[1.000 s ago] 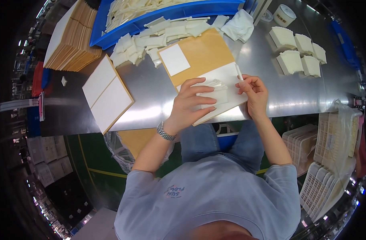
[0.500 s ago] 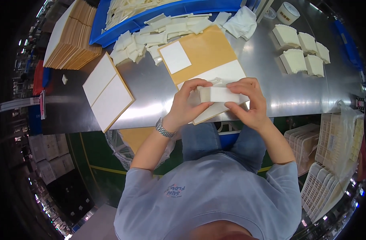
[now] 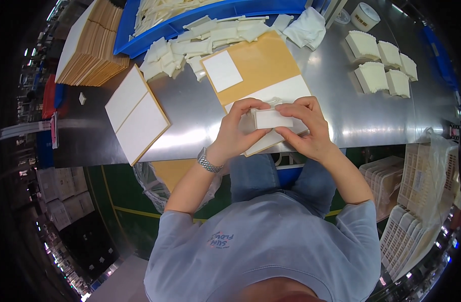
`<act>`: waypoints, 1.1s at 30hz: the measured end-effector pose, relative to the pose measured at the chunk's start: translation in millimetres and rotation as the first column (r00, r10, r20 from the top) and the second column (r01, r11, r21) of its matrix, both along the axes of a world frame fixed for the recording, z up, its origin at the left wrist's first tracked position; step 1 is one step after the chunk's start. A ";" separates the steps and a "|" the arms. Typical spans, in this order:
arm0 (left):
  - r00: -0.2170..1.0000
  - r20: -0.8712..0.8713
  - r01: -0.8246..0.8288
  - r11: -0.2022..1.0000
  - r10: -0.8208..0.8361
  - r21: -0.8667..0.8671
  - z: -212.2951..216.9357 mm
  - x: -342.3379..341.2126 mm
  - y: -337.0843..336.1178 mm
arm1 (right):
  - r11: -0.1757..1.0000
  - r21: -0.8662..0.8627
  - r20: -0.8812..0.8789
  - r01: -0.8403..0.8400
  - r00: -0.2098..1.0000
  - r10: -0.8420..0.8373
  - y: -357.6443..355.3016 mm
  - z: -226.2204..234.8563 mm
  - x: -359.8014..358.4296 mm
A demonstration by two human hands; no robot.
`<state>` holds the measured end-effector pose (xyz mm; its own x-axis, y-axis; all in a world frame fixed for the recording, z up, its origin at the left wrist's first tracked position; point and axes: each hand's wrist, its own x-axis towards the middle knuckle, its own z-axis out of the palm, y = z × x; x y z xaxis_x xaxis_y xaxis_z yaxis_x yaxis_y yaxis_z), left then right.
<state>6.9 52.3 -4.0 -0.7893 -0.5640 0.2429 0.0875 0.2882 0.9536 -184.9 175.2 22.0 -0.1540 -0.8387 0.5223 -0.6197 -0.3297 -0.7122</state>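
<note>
Across the steel table (image 3: 185,113), showing a blue bin (image 3: 132,46) at far left, loose white pieces (image 3: 225,34) along its near side, a stack of tan boards (image 3: 92,48) left of that, a white cloth (image 3: 306,29) at the far edge, and ivory fan-shaped blocks (image 3: 362,45) in two rows at far right. Also seeing a white-faced board (image 3: 137,118) at left. Pinching a small white block (image 3: 274,120) with both hands, over the near, white part of a tan-and-white board (image 3: 263,55). Not being able to tell whether resting on that board or hovering just above it. Probably risking a slip or tilt on uneven squeezing from the two sides, given smooth-looking faces and fingertip-only contact. Possibly also risking a crooked lie, given fingers covering both ends and hiding the corners. Maybe risking a nudge to the board underneath too, on pressing down off-centre. Holding the block between fingertips and thumbs: gripping the left end with the left hand (image 3: 235,128), placing fingers on the far edge and thumb on the near edge; gripping toward the right end likewise with the right hand (image 3: 308,126). Spreading both pinches only about as wide as the block, leaving its middle uncovered between the hands.
</note>
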 end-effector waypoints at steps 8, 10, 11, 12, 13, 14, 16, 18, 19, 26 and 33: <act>0.998 -0.055 0.019 0.995 -0.025 -0.094 0.7 -0.3 -5.0 | 1.000 -0.015 -0.007 0.016 1.000 -0.016 -2.1 -1.0 3.3; 1.000 -0.028 -0.014 0.978 0.008 -0.206 6.0 -2.1 -5.8 | 1.000 -0.021 -0.031 0.016 0.999 -0.016 -2.0 -3.3 1.8; 1.000 -0.028 -0.013 0.978 0.007 -0.206 6.0 -2.3 -5.8 | 0.999 -0.029 -0.054 0.013 0.998 -0.015 -2.2 -4.8 0.8; 1.000 -0.028 -0.018 0.982 0.013 -0.186 6.0 -2.6 -5.7 | 0.999 -0.029 -0.055 0.014 0.998 -0.016 -2.6 -7.0 -0.6; 0.999 -0.027 -0.023 0.986 0.019 -0.166 6.0 -2.9 -5.6 | 0.998 -0.046 -0.082 0.035 0.996 -0.039 -2.8 -9.4 -2.4; 0.999 -0.028 -0.023 0.986 0.018 -0.166 5.2 -2.7 -5.7 | 0.997 -0.063 -0.110 0.053 0.992 -0.060 -2.6 -10.6 -4.2; 0.999 -0.045 -0.025 0.990 0.019 -0.138 3.6 -1.6 -6.4 | 0.998 -0.014 -0.049 0.060 0.997 -0.061 -1.1 -7.6 -6.9; 0.999 -0.042 -0.022 0.991 0.017 -0.128 3.9 -2.2 -6.5 | 0.997 0.035 0.013 0.068 0.998 -0.069 0.4 -9.0 -10.6; 0.999 -0.037 -0.021 0.993 0.017 -0.119 4.1 -2.7 -6.8 | 0.996 0.072 0.030 0.056 0.998 -0.058 0.3 -13.2 -13.4; 0.999 -0.010 0.031 0.999 -0.031 -0.034 2.8 -0.9 -5.8 | 0.975 0.218 0.279 -0.037 0.960 -0.026 -3.5 -23.0 -10.8; 0.997 -0.051 -0.063 0.995 0.059 -0.083 2.9 -11.0 2.1 | 0.959 0.217 0.508 -0.181 0.860 0.047 -8.5 -35.6 -14.1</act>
